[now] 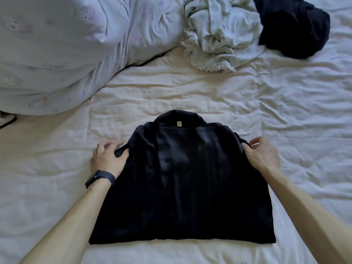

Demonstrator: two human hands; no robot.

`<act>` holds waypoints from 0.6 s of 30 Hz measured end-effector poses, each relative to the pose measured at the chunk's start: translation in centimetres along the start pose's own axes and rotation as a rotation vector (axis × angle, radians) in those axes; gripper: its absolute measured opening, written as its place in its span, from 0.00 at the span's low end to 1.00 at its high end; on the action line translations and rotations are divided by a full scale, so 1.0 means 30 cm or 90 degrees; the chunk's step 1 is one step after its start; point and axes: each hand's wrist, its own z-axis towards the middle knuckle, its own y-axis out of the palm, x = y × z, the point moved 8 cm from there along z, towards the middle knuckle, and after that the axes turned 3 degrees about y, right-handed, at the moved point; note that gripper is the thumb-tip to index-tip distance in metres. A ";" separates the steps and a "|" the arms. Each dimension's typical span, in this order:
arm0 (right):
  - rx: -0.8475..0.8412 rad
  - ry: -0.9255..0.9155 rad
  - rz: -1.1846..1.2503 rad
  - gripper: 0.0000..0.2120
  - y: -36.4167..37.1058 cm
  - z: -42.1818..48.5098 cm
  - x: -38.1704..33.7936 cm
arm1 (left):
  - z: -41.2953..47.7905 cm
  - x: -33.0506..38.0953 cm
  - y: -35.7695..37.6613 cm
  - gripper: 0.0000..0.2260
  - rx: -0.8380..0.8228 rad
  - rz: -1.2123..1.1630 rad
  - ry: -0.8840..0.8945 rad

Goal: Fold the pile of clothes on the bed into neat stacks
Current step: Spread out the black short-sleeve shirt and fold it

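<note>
1. A black garment [182, 178] is laid flat by the near edge of the bed [304, 130], collar pointing away, so its sides can be folded in.
2. Its left shoulder fold is pinched by the left grip [108, 159]; a dark wristband [100, 178] is worn there.
3. Its right shoulder edge is pinched by the right grip [262, 155], slightly blurred, probably to square both sides evenly.
4. A pale crumpled garment [219, 35] and a dark garment [293, 27] are left unfolded along the far edge, toward the right corner.

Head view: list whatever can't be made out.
Head view throughout.
Collar label: too small to read.
Right hand: fingers motion-blurred, grip unsure.
Black garment: sleeves hidden by its own folds.
Dark heap: cut by top edge, too dark to identify.
</note>
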 end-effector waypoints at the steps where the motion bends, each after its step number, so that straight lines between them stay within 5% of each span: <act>1: 0.003 -0.017 -0.010 0.08 -0.006 -0.004 -0.013 | -0.003 0.010 -0.006 0.09 0.007 -0.016 0.017; 4: 0.041 -0.075 0.011 0.04 -0.037 -0.029 -0.035 | -0.010 0.043 -0.029 0.04 0.029 -0.005 0.052; 9: 0.106 -0.106 0.064 0.11 -0.094 -0.063 -0.022 | -0.023 0.055 -0.111 0.08 0.106 -0.002 0.058; 13: 0.118 -0.155 0.020 0.17 -0.084 -0.062 -0.058 | -0.013 0.060 -0.035 0.11 -0.034 -0.001 0.024; 18: -0.016 -0.172 -0.147 0.19 0.020 -0.042 -0.090 | -0.017 0.066 0.022 0.09 -0.096 0.052 -0.040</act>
